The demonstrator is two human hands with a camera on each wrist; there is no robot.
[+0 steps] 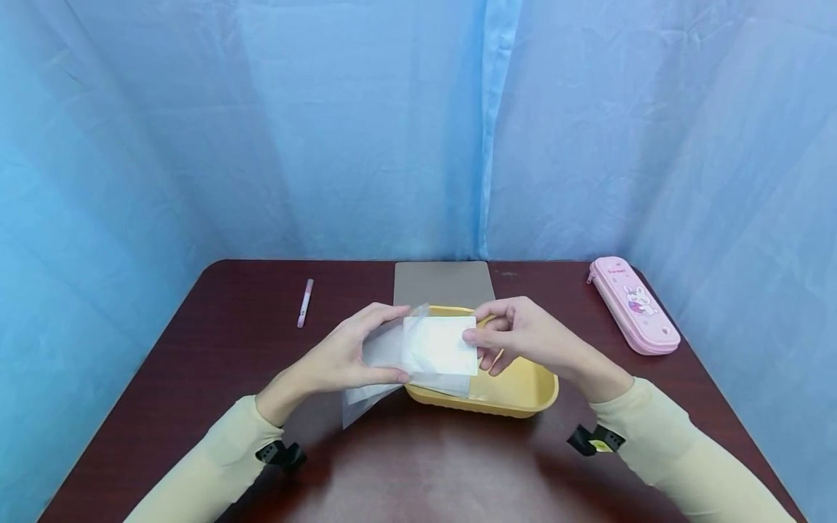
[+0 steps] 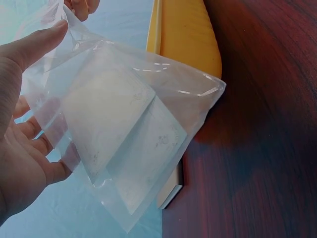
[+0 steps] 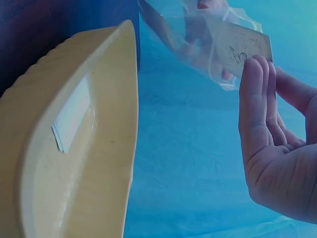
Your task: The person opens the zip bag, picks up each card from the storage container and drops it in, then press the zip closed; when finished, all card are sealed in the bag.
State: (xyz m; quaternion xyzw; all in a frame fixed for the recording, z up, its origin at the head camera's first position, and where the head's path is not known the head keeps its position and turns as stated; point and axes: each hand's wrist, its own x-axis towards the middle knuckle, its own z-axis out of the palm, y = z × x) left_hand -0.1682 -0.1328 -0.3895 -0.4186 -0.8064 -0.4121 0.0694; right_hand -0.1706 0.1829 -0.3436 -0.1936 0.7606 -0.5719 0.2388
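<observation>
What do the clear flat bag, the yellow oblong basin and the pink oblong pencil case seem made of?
Clear flat bag: glossy plastic film, by its transparency, creases and highlights.
Yellow oblong basin: probably moulded plastic, smooth with a soft sheen.
Pink oblong pencil case: perhaps coated fabric or plastic, by its smooth printed top and zip.

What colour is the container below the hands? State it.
The container is yellow; the head view shows it best.
</observation>
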